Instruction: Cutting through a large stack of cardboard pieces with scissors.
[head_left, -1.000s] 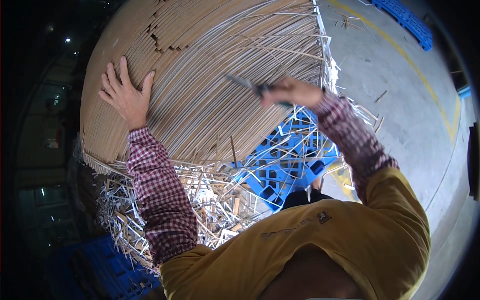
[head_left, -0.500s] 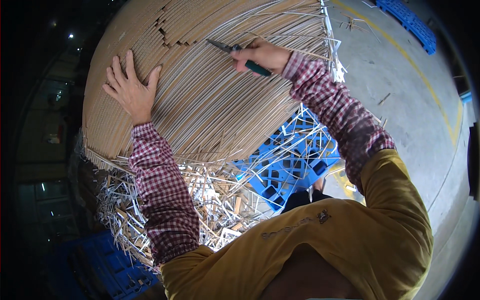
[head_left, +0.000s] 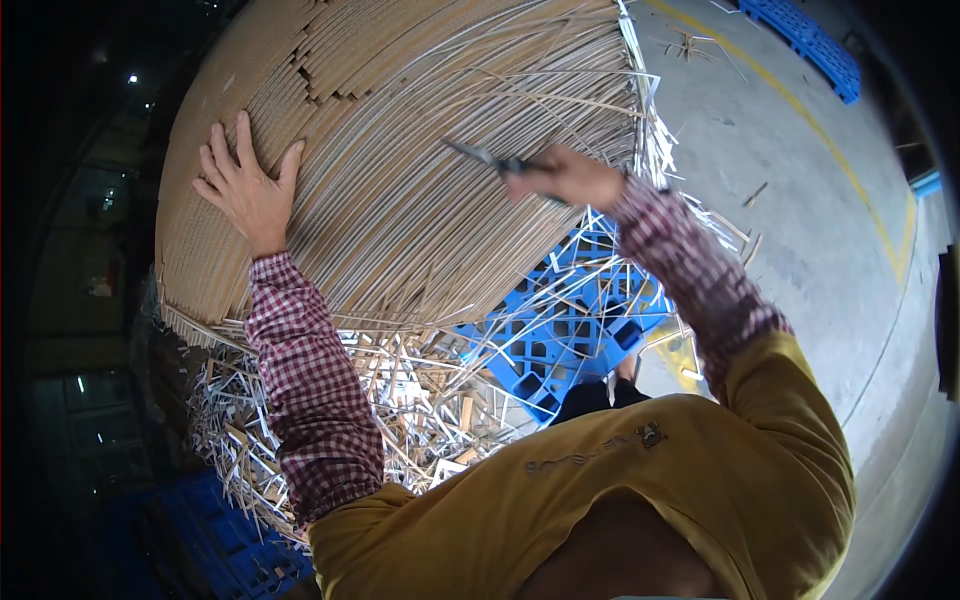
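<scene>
A large stack of brown corrugated cardboard sheets (head_left: 400, 200) fills the upper middle, its many edges showing as curved lines. My left hand (head_left: 248, 190) lies on the stack's left part, fingers spread, holding nothing. My right hand (head_left: 575, 177), blurred by motion, is closed round a pointed plier-like tool (head_left: 480, 155) with grey metal jaws and dark handles. The tool points left over the stack; whether its tip touches the cardboard I cannot tell. Thin loose cardboard strips (head_left: 560, 98) lie across the stack's right side, beyond my right hand.
A heap of cut strips and scraps (head_left: 420, 400) lies below the stack's near edge. A blue plastic pallet (head_left: 585, 335) shows at the near right, with strips on it. Another blue pallet (head_left: 805, 40) lies on the grey floor (head_left: 800, 220) at the far right.
My right hand has moved right and toward me with the tool, away from the stepped gap in the stack. My left hand stays flat on the cardboard. The whole view has shifted slightly.
</scene>
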